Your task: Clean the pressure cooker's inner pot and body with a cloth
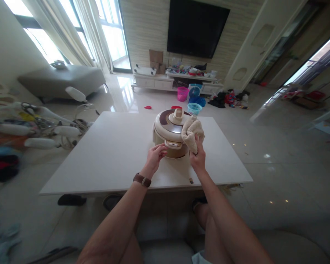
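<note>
A beige and brown electric pressure cooker (169, 126) stands upright on the white table (110, 154), its lid on and a knob on top. My left hand (154, 158) is closed, with the fingertips at the left end of the cooker's front handle (173, 144). A cream cloth (191, 132) is bunched up in my right hand (198, 157), pressed against the right side of the lid. The cloth hides part of the lid's rim and some of my right fingers.
A small dark object (191, 180) lies near the table's front edge. Beyond the table, a light blue basket (194, 108) and a pink bin (182, 94) stand on the floor. To the left is white-padded equipment (41, 143).
</note>
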`<state>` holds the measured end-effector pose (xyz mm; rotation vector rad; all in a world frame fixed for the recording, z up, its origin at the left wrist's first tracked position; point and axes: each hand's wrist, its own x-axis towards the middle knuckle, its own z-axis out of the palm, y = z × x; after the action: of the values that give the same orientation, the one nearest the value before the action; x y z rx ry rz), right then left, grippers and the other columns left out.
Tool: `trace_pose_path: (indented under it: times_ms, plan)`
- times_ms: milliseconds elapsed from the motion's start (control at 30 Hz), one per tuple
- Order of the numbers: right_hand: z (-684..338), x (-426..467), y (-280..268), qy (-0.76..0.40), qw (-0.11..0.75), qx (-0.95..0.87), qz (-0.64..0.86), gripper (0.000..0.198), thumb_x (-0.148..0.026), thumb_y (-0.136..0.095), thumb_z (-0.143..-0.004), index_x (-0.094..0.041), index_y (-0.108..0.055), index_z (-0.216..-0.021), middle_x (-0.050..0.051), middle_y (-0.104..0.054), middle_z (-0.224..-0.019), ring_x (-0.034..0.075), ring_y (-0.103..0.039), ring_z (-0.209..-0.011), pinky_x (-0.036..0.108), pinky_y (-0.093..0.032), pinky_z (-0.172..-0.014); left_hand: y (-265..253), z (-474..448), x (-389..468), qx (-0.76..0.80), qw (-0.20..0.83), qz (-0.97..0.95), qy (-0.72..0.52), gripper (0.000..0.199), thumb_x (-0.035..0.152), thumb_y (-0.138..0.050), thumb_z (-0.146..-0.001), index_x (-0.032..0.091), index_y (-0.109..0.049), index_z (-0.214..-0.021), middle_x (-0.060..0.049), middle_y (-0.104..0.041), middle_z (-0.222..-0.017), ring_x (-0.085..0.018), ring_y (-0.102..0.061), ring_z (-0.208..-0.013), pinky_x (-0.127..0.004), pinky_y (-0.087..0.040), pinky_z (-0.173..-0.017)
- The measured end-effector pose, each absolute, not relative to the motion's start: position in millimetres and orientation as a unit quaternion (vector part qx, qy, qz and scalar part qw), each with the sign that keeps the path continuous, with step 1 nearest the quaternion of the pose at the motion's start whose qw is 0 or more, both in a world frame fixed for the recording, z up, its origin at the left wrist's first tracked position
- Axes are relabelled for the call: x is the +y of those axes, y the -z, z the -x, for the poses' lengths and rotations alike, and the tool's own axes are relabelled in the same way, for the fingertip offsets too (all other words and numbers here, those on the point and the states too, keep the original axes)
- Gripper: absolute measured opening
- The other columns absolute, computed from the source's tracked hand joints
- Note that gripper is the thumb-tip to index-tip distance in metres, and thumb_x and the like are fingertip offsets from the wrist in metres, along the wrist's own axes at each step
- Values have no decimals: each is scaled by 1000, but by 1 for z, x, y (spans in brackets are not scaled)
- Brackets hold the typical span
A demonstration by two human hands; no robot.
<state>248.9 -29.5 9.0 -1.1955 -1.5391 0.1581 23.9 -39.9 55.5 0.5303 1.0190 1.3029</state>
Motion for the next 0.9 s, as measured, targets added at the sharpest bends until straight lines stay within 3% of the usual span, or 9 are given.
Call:
trace_pose_path:
  times_ms: [333, 900]
  plan:
    - [-247, -25, -7, -42, 570, -648, 504, 63, -17, -57, -94, -30, -55, -156, 5, -53, -166, 26, -38, -162, 57, -32, -133, -49, -26, -37, 457, 636, -247, -571, 42, 27, -89, -58, 13, -82, -97, -6, -80, -85, -6, -61, -59, -19, -44, -58]
    - [-245, -28, -13, -37, 525, -662, 533, 64, -21, -53, -99, -29, -46, -163, 6, -50, -168, 27, -30, -166, 59, -32, -133, -48, -25, -38, 478, 617, -268, -565, 40, 29, -87, -59, 14, -83, -96, -6, -80, -86, -7, -61, -59, -22, -47, -63]
